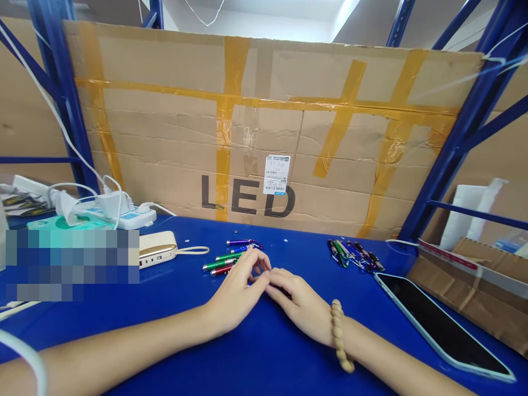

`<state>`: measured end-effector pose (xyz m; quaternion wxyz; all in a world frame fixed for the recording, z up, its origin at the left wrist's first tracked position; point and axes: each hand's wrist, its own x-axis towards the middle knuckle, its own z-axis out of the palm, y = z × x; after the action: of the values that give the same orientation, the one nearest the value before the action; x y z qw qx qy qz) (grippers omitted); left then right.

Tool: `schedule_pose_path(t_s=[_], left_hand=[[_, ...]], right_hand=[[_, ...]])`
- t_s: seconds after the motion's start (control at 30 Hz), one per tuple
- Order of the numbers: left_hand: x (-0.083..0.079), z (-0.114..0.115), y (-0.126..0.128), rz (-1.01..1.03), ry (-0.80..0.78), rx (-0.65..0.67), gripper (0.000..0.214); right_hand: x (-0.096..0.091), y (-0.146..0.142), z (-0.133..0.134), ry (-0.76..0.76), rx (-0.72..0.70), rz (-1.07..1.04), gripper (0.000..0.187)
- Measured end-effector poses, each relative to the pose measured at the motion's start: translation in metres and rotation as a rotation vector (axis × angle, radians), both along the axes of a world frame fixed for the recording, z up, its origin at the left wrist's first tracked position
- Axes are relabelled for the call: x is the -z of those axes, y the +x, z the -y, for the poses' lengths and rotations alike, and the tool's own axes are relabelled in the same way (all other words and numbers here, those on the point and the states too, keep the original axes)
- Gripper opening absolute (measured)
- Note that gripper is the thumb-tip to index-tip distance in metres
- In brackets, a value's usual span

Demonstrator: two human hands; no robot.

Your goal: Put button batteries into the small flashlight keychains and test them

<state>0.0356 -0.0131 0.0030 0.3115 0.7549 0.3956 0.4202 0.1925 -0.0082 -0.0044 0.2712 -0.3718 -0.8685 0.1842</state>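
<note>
My left hand (242,294) and my right hand (303,302) meet over the blue table, fingers curled and fingertips together. Whatever lies between the fingers, if anything, is hidden or too small to name. Just beyond my left hand lie several slim metal tubes like penlights, among them a green one (216,265), a red one (221,270) and a purple one (238,242); my fingers cover part of this group. Farther right is a second pile of similar tubes (353,256) in black, green and blue, with clips at their ends. A beaded bracelet (338,335) circles my right wrist.
A phone (441,324) lies face up at the right, beside an open cardboard box (466,286). To the left are a cream power bank (159,248) with a strap and a white power strip (134,218) with cables. A taped cardboard panel (165,143) stands along the back.
</note>
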Motion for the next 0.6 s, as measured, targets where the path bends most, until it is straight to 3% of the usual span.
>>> schedule_pose_path(t_s=[0.1,0.17,0.27,0.47,0.6], left_hand=[[0.003,0.003,0.002,-0.149,0.162,0.034,0.011],[0.005,0.003,0.002,-0.215,0.223,0.025,0.016],[0.007,0.0,0.0,-0.318,0.265,0.003,0.021],[0.008,-0.009,-0.008,-0.548,0.254,0.029,0.013],[0.007,-0.016,-0.013,-0.594,0.323,-0.055,0.014]], right_hand=[[0.001,0.002,-0.006,0.057,-0.029,0.013,0.024],[0.0,0.006,-0.012,0.094,0.026,0.034,0.023],[-0.003,0.02,-0.023,0.144,0.225,0.119,0.025],[-0.004,0.062,-0.055,0.17,0.808,0.382,0.045],[0.003,0.08,-0.071,0.117,0.932,0.537,0.05]])
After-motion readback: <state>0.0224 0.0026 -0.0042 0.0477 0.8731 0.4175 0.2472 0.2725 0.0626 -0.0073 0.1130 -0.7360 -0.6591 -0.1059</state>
